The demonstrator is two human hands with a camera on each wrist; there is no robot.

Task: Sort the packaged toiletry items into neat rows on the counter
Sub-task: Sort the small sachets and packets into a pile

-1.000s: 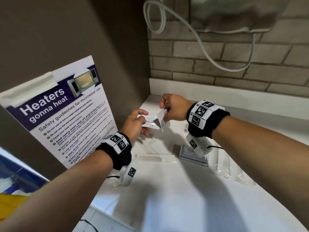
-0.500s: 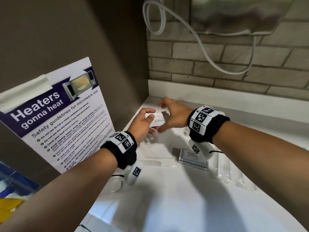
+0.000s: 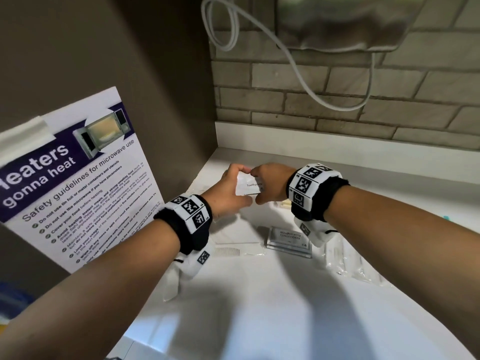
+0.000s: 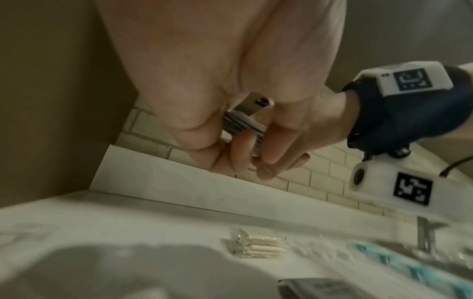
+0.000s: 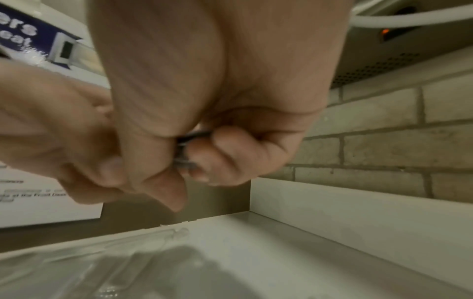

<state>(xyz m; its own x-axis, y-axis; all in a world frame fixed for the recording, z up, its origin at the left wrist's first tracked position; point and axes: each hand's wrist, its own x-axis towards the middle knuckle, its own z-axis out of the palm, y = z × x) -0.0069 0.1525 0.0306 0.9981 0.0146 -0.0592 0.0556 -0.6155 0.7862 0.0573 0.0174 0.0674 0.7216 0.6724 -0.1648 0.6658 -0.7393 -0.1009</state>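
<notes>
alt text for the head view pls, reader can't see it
Both hands, left hand and right hand, hold a small white toothpaste packet above a white counter. A shampoo packet and a packaged comb lie below; a microwave safety poster leans at left.

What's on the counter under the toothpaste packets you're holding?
Under the toothpaste packets, gripped by the left hand and right hand, lies clear wrapping on the counter; its contents are unreadable.

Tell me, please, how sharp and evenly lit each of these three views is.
Head view: mostly sharp, toothpaste sachet label legible, arm shadows across the counter, edges bowed. Left wrist view: dim, cotton swab packet soft, foreground smeared. Right wrist view: dim, right hand blurred, brick wall clearer.
</notes>
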